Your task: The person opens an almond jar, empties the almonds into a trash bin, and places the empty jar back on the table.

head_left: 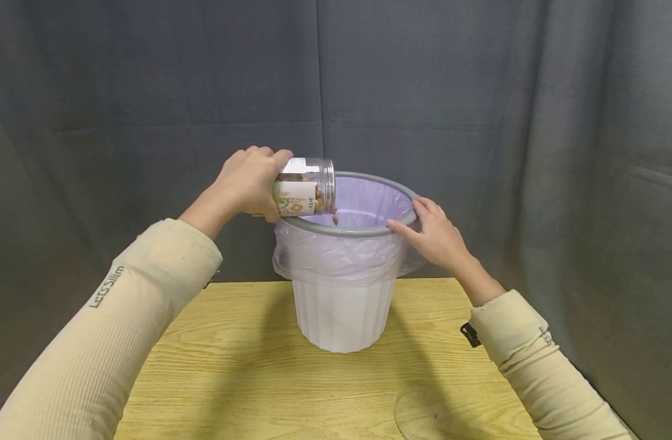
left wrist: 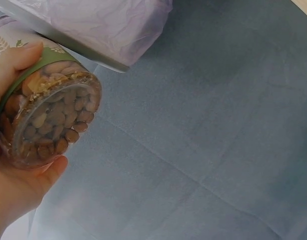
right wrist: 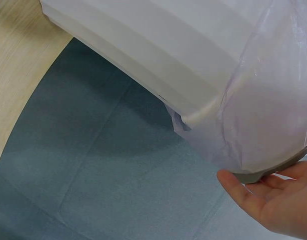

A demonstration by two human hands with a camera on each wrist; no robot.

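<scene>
Item one: we hold a clear plastic jar of brown nuts (head_left: 304, 186) in our left hand (head_left: 247, 183), fingers and thumb curled round its base, tipped on its side with the open mouth over the rim of the white ribbed plastic bin (head_left: 343, 311), so the nuts can fall into its lilac bag liner (head_left: 369, 205). Item two: our right hand (head_left: 435, 235) rests on the bin's grey rim, fingers relaxed, thumb beneath, apparently steadying it on the pale wooden tabletop (head_left: 247, 373). Item three: a clear round lid (head_left: 424, 412) lies near the tabletop's front edge.
</scene>
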